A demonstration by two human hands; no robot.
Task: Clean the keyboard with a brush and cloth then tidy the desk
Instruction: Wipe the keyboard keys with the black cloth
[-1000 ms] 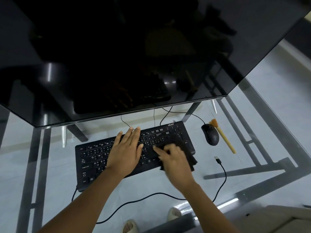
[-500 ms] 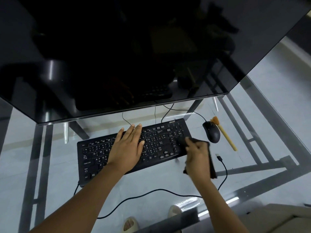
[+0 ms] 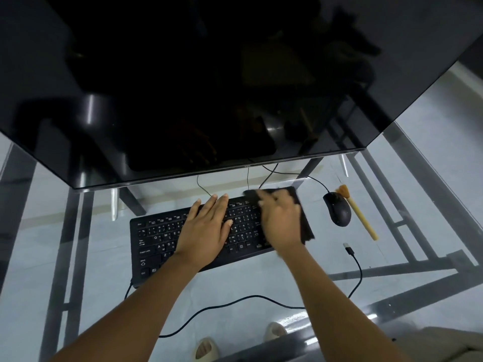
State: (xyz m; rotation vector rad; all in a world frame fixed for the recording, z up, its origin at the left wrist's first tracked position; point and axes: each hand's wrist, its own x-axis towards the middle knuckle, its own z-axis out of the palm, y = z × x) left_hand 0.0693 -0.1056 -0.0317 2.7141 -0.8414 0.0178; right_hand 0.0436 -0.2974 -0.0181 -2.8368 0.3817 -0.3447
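A black keyboard (image 3: 162, 236) lies on the glass desk (image 3: 78, 257) under the monitor's lower edge. My left hand (image 3: 206, 228) rests flat on the keyboard's middle keys, fingers straight. My right hand (image 3: 281, 220) presses a black cloth (image 3: 304, 226) onto the keyboard's right end; the hand is motion-blurred and covers most of the cloth. A brush (image 3: 359, 215) with a pale wooden handle and tan bristles lies on the glass to the right of the mouse.
A large dark monitor (image 3: 183, 87) hangs over the far half of the desk. A black wired mouse (image 3: 337, 209) sits between keyboard and brush. A loose black cable with a USB plug (image 3: 349, 249) trails across the near glass. Sandalled feet show below.
My right hand with the cloth swept off the keyboard's right edge, then came back onto its upper right end. The left hand has stayed flat on the keys.
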